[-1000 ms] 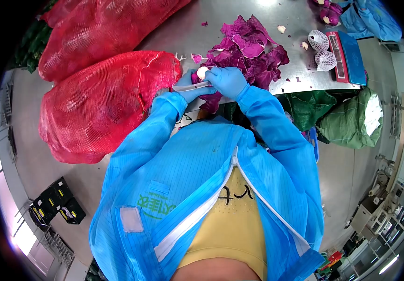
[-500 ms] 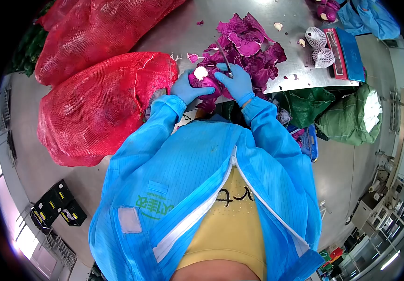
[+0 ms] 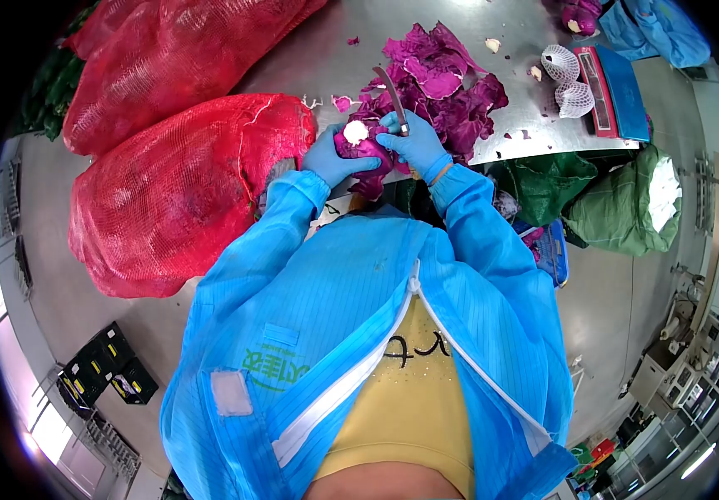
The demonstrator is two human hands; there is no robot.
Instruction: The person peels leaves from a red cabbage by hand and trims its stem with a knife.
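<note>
At the table's near edge, my left hand [image 3: 331, 157] grips a red cabbage [image 3: 366, 150] from its left side. The cabbage's pale cut stem end faces up, and a loose purple leaf hangs below it. My right hand [image 3: 419, 143], in the same kind of blue glove, is closed around the handle of a small curved knife [image 3: 394, 96]. Its blade points up and away from me, and the fingers are close against the cabbage's right side. Just beyond the hands lies a heap of peeled cabbage leaves [image 3: 447, 79].
Red mesh sacks [image 3: 192, 183] crowd the left. On the metal table [image 3: 326, 62] are leaf scraps, white foam nets [image 3: 573, 98] and a blue-and-red box-like device [image 3: 618, 92]. Green sacks [image 3: 626, 204] and a blue crate [image 3: 553, 254] stand below at right. Another person's blue sleeve [image 3: 668, 33] shows at top right.
My right hand has turned, and the knife blade has tilted, showing more of its length and curve. The cabbage stays in my left hand, almost unmoved.
</note>
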